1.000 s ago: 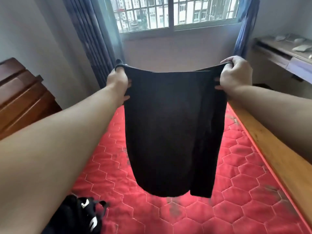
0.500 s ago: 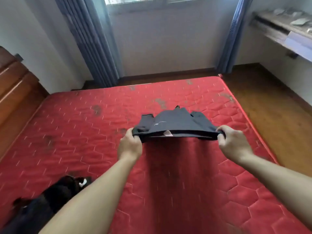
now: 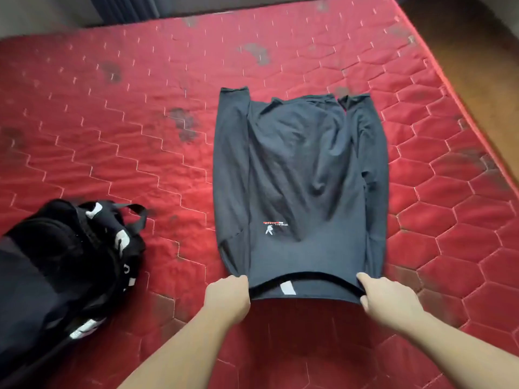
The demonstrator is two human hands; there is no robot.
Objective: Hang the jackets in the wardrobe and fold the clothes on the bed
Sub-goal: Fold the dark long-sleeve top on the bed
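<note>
The dark shirt (image 3: 300,175) lies flat on the red mattress (image 3: 112,153), right of centre, with its long axis running straight away from me: the collar end is the near edge, the hem the far edge. Both long sleeves are laid along the sides of the body, cuffs toward the far end. My left hand (image 3: 227,297) pinches the near left corner of the shirt, at the shoulder, with fingers curled over the cloth. My right hand (image 3: 383,297) grips the near right corner in the same manner, thumb on top. The hands sit at equal reach, one at each end of the near edge, with the open neckline and its white label between them. Neither is nearer to the garment than the other, so I judge the coming fold to be a two-handed move: lift the near edge and carry it forward along the long axis toward the hem. The small printed logo faces up near the left side of the chest. The cloth shows shallow creases across the middle, which may need smoothing before the fold holds square. The mattress is quilted in a hexagon pattern with dark worn patches; it gives a broad surface beyond the far edge of the shirt. A heap of black clothing (image 3: 64,265) with white markings lies well apart to my left. Wooden floor (image 3: 477,51) shows beyond the right edge of the mattress, and a wall base lies past its far edge.
</note>
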